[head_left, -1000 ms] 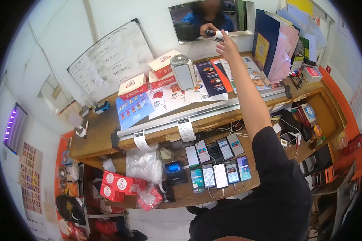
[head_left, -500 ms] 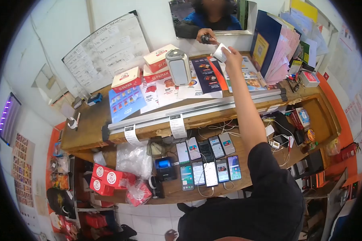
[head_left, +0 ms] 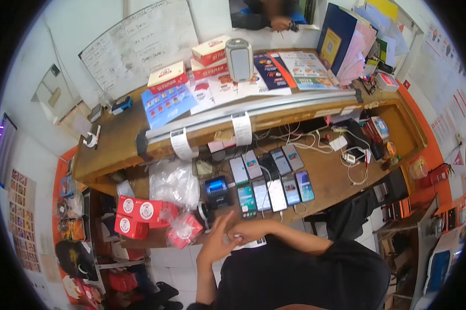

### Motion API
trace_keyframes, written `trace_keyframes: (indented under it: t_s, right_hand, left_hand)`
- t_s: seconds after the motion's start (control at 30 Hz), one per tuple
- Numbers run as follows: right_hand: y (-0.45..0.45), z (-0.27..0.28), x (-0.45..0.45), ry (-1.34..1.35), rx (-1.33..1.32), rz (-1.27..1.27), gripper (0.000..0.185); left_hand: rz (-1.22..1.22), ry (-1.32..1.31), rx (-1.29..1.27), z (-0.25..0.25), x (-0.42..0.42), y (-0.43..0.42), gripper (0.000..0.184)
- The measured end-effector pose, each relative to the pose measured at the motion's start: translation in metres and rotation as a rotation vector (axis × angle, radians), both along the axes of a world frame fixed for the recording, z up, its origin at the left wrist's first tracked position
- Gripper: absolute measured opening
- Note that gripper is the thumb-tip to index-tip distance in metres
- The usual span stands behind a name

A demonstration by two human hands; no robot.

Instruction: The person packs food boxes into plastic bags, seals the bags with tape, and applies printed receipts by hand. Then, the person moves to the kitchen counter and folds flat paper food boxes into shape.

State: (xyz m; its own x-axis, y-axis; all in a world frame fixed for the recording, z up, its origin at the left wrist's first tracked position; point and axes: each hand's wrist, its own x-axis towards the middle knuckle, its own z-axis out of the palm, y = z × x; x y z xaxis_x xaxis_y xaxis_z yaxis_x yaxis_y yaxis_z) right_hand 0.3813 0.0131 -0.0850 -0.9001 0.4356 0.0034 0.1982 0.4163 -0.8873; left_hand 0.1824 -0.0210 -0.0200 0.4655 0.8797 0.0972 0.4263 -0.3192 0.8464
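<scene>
Both hands (head_left: 249,231) near desk edge (head_left: 340,192)

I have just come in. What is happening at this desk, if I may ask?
The left hand and the right hand are close together; a white slip shows by the right one, its grip unclear. Phones lie in two rows on the desk. At the window, another person's hand holds a dark object.
</scene>
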Motion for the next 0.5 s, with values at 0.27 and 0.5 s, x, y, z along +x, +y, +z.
trace_keyframes:
  t_s: [0.27,0.5]
  right_hand:
    - [-0.037,-0.044,-0.051,-0.208,-0.187,-0.316,0.024]
    - [-0.053,-0.140,-0.115,-0.174,-0.038,-0.561,0.027]
  left_hand:
    - [-0.247,-0.008,-0.562,-0.163,-0.148,-0.032,0.022]
    - [-0.137,0.076,-0.424,-0.210,-0.142,-0.028,0.023]
